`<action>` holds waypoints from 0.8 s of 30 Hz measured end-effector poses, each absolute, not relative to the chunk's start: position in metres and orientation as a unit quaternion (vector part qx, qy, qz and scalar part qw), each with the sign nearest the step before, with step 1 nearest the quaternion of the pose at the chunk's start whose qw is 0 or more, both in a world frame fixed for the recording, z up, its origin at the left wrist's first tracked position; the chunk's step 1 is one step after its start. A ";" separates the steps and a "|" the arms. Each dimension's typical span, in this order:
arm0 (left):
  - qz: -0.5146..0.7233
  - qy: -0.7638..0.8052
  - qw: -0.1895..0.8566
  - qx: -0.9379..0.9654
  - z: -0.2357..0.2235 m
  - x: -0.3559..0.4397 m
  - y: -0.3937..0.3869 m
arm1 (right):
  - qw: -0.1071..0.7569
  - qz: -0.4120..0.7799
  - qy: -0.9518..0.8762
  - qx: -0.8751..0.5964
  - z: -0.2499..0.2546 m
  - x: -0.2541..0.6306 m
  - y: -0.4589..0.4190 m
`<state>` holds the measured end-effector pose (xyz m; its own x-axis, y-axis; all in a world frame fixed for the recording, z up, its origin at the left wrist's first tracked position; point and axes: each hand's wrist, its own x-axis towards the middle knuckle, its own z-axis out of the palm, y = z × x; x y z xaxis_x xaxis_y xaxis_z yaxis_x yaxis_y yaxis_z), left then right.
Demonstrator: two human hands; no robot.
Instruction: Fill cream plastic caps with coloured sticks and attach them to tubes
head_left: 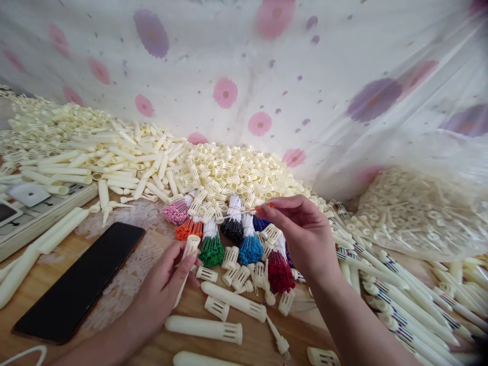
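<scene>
My left hand [170,274] is closed around a cream pen barrel [191,243], its open end tilted up. Higher up and to the right, my right hand [301,226] pinches a thin pen refill [270,205] with an orange-red end; its slim tip points left. Between and beyond the hands lie bundles of coloured refills: pink [178,209], orange [189,227], green [212,249], black [232,227], blue [250,246] and dark red [280,269]. Loose slotted sleeves [230,258] and a pen barrel with a slotted end [204,329] lie on the wooden table just below them.
A large heap of slotted sleeves [236,170] and barrels [125,152] fills the back. A black phone [80,282] and a power strip [46,213] are at left. Pens with coloured sliders [407,295] and a clear bag of parts [415,213] lie at right.
</scene>
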<state>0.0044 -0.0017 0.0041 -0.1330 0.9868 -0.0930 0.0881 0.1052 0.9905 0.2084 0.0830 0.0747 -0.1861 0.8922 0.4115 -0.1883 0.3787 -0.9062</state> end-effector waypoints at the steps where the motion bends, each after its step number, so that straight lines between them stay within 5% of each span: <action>1: 0.466 0.577 0.440 0.506 0.005 0.005 -0.004 | 0.570 0.492 -0.585 -0.302 0.072 0.214 0.081; 8: 0.411 0.580 0.324 0.624 0.004 0.004 -0.011 | 0.564 0.526 -0.561 -0.302 0.067 0.225 0.067; 24: 0.306 0.602 0.391 0.625 0.003 0.012 -0.013 | 0.572 0.493 -0.581 -0.304 0.058 0.211 0.057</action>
